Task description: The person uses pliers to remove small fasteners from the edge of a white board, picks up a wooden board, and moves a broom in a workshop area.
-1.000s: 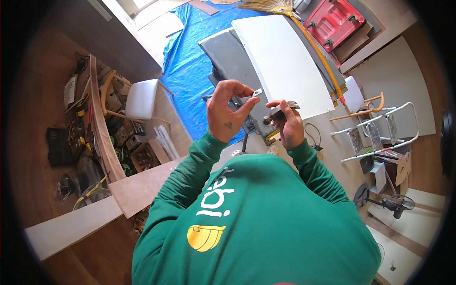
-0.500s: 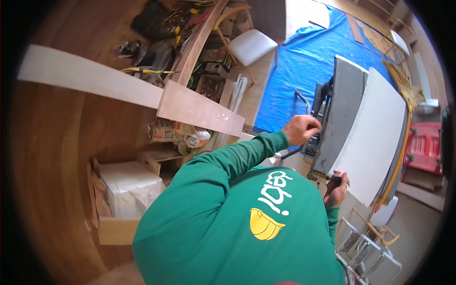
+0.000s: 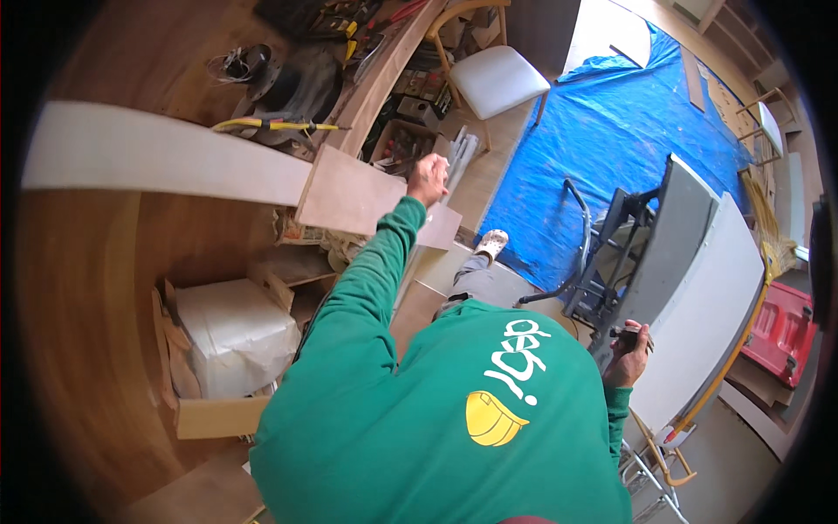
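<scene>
Gripping a dark tool (image 3: 626, 335) in my right hand (image 3: 623, 367), left hand (image 3: 428, 182) nearer the plywood board (image 3: 349, 194).
It lies eight o'clock from my curled left fingers, running ten o'clock to four; any pinch, I can't tell.

Left hand (image 3: 428, 182) over wooden board (image 3: 345, 192) left of blue tarp (image 3: 543, 196), right hand (image 3: 623, 368) holding dark tool (image 3: 626, 334), nearer than tarp
</scene>
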Demonstrator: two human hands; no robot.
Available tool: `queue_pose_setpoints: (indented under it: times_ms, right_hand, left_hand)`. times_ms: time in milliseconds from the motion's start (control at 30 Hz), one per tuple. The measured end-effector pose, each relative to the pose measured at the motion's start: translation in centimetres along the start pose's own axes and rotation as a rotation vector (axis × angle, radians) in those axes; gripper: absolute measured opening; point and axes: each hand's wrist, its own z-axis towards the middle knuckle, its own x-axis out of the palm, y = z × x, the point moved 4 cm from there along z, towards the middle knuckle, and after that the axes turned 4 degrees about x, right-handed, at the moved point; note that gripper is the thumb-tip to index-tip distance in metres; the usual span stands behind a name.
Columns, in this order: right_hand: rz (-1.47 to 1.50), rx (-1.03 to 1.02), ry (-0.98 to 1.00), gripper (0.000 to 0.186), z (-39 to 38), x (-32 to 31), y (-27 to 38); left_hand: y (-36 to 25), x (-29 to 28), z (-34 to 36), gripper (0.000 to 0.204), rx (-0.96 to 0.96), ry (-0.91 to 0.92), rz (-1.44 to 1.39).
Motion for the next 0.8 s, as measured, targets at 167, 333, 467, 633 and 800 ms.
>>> queue_pose_setpoints:
  times_ms: [167, 333, 467, 633, 800]
  right_hand:
    - [-0.085, 0.05, -0.003, 0.046, 2.5, 5.1, -1.8]
    - [-0.265, 0.035, 0.075, 0.045, 4.0, 10.5, -1.7]
    - [-0.283, 0.003, -0.042, 0.044, 3.8, 13.5, 0.8]
    - [-0.27, 0.029, -0.037, 0.044, 4.6, 15.6, 0.4]
    - [-0.367, 0.009, -0.051, 0.044, 4.4, 15.8, 0.7]
  left_hand:
    - [-1.5, -12.8, 18.3, 0.021, -0.041, -0.094, 0.473]
    - [-3.2, -31.0, 28.3, 0.041, -0.386, -0.266, 1.21]
    - [1.2, -33.1, 28.1, 0.04, -0.785, -0.056, 1.054]
    - [6.0, -41.9, 27.9, 0.017, -0.618, -0.346, 1.345]
    - [5.5, -39.9, 27.6, 0.017, -0.662, -0.376, 1.208]
